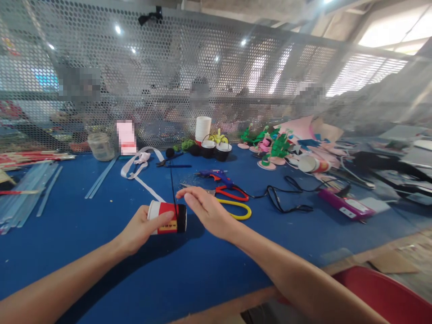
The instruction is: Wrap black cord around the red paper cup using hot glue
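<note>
My left hand (140, 229) is wrapped round a red and white paper cup (162, 209) lying on its side, with its thumb along the top. Black yarn (182, 218) covers a band at the cup's right end. From there a single strand (172, 180) runs to a dark yarn ball (169, 153) at the back. Beside the strand is my right hand (209, 211), its fingers stretched out and their tips at or near the yarn. Whether they touch it is hard to tell. Scissors (236, 217) with red and yellow handles lie partly behind that hand.
A blue glue gun (216, 176) with a black cord lies beyond the scissors. White ribbon (126, 171) and pliers (164, 163) are behind the cup. Stacked cups (203, 128) and two small black-and-white buckets (222, 150) stand at the back. Clear sticks (30, 193) lie left; a purple box (346, 204) sits right.
</note>
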Demonstrator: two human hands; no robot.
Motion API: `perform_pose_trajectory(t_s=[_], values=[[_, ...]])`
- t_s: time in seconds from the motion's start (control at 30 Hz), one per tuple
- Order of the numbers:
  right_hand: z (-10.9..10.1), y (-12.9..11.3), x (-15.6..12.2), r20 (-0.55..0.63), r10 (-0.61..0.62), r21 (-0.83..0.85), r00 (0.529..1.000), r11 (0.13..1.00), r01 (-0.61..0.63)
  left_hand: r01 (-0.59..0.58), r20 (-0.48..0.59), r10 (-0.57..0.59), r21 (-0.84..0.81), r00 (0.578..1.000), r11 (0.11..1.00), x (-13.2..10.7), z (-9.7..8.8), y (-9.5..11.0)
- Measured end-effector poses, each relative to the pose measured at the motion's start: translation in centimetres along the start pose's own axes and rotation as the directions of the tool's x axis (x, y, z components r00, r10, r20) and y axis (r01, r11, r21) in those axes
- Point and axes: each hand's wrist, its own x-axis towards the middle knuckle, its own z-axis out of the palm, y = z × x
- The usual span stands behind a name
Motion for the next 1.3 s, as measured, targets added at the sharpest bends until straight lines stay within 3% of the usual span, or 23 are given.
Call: perform_pose_trajectory(t_s=[0.1, 0.23, 0.37, 0.5, 0.6, 0.7, 0.8, 0.93, 1.1, 1.3], values=[[0.4, -0.4, -0.3, 0.125, -0.036, 0.071, 0.992, 0.997, 0.027, -0.012, 0.009, 0.011, 0.062, 1.0, 0.998, -0.1, 0.2, -0.1], [0.6, -1.0, -0.7, 0.166, -0.157, 0.059, 0.973, 0.987, 0.149, 0.002, 0.005, -0.002, 0.103, 1.0, 0.995, -0.1, 0.4, -0.1], [1.0, -1.2, -1.0, 0.194, -0.253, -0.089, 0.948, 0.958, 0.274, -0.002, -0.06, 0.013, 0.173, 0.998, 0.985, 0.0, 0.4, -0.3], [1.0, -1.3, -0.7, 0.249, -0.248, -0.266, 0.936, 0.912, 0.312, 0.009, -0.081, 0.008, 0.214, 0.997, 0.977, 0.0, 0.3, -0.5], [-0.5, -0.7, 0.6, 0.168, -0.108, -0.411, 0.98, 0.896, 0.17, 0.031, -0.076, -0.015, 0.218, 0.997, 0.975, -0.1, 0.3, -0.5], [-3.4, 1.4, 2.8, -0.022, 0.109, -0.524, 0.994, 0.845, -0.105, 0.035, -0.071, -0.02, 0.212, 0.997, 0.977, -0.2, 0.3, -0.3], [-6.2, 4.7, 4.6, -0.139, 0.337, -0.594, 0.931, 0.724, -0.351, 0.007, -0.058, 0.006, 0.225, 0.998, 0.974, -0.2, 0.3, -0.2], [-7.2, 8.3, 5.3, -0.16, 0.534, -0.597, 0.83, 0.617, -0.512, -0.029, -0.034, 0.04, 0.276, 0.999, 0.961, -0.3, 0.1, -0.3], [-6.5, 9.1, 5.1, -0.242, 0.556, -0.498, 0.795, 0.632, -0.594, -0.061, 0.007, 0.061, 0.298, 0.998, 0.953, -0.3, 0.0, -0.3], [-7.4, 5.4, 4.6, -0.288, 0.424, -0.264, 0.859, 0.827, -0.497, -0.049, -0.024, 0.058, 0.293, 0.998, 0.955, -0.2, -0.3, -0.7]])
